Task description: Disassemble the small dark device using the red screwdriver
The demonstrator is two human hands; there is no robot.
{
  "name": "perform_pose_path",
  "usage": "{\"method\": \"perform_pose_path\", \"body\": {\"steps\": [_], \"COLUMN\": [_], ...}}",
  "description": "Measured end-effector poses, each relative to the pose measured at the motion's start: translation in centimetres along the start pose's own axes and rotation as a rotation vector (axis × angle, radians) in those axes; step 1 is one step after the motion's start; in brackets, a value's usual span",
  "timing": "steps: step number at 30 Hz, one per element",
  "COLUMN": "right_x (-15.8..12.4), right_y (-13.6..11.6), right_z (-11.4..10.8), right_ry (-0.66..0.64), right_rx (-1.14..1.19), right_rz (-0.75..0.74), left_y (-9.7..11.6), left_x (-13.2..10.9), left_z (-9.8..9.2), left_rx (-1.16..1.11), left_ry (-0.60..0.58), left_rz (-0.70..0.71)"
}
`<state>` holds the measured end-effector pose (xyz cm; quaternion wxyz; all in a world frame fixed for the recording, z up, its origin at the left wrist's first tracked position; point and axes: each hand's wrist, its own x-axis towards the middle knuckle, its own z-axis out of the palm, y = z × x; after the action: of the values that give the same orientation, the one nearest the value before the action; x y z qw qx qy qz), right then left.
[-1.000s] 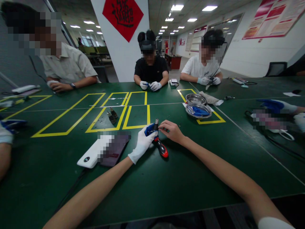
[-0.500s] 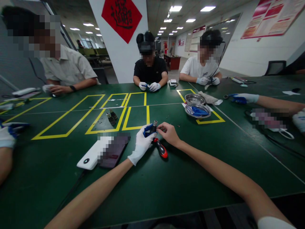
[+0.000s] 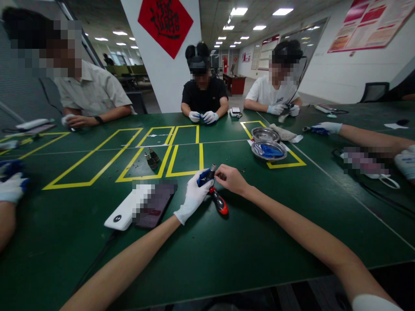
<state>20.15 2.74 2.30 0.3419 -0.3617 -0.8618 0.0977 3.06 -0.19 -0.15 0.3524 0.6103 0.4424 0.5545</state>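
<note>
My left hand (image 3: 196, 190), in a white glove with blue palm side, is closed around a dark cylindrical connector (image 3: 211, 172) with a silvery metal end, tilted up and to the right. My bare right hand (image 3: 231, 179) is close to its right side, thumb and fingertips pinched together. Whatever those fingertips hold is too small to make out. Just below the left fingers lies a screwdriver (image 3: 219, 203) with a black and red handle; its upper end sits against or behind the glove, and I cannot tell which.
Two similar dark connectors (image 3: 151, 159) stand inside yellow tape lines. A white power bank (image 3: 118, 216) and a dark phone (image 3: 155, 207) lie left of my hands. Metal bowls (image 3: 269, 151), one holding blue cloth, are at the right. Co-workers sit around the green table (image 3: 181, 268).
The connector in my left hand has tipped a little to the right. My right hand has shifted slightly right, its fingertips still pinched. The screwdriver has stayed in place.
</note>
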Motion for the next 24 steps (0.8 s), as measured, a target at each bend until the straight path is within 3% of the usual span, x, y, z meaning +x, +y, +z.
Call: {"method": "perform_pose_path", "body": {"steps": [3,7,12,18,21,24], "right_x": [-0.2,-0.4,-0.5,-0.6,-0.1,0.9], "right_y": [-0.1,-0.3,-0.9,-1.3,-0.1,2.8], "right_z": [0.1,0.3,0.7,1.2,0.5,-0.8], "right_ry": [-0.002,0.029,-0.038,-0.042,-0.009,0.068], "right_rx": [-0.134,-0.268,-0.426,-0.325,-0.181,-0.14], "right_rz": [-0.076,-0.063,-0.113,-0.118,-0.04,0.174], "left_y": [0.1,0.0,-0.2,-1.3,-1.7,-1.5], "left_x": [0.0,0.1,0.2,0.6,0.7,0.8], "left_z": [0.0,-0.1,-0.1,-0.3,-0.5,-0.5], "left_rx": [-0.009,-0.006,0.012,-0.091,-0.234,-0.353], "left_ry": [-0.008,0.025,0.001,0.063,0.084,0.077], "left_rz": [-0.008,-0.028,-0.015,-0.052,-0.137,-0.2]}}
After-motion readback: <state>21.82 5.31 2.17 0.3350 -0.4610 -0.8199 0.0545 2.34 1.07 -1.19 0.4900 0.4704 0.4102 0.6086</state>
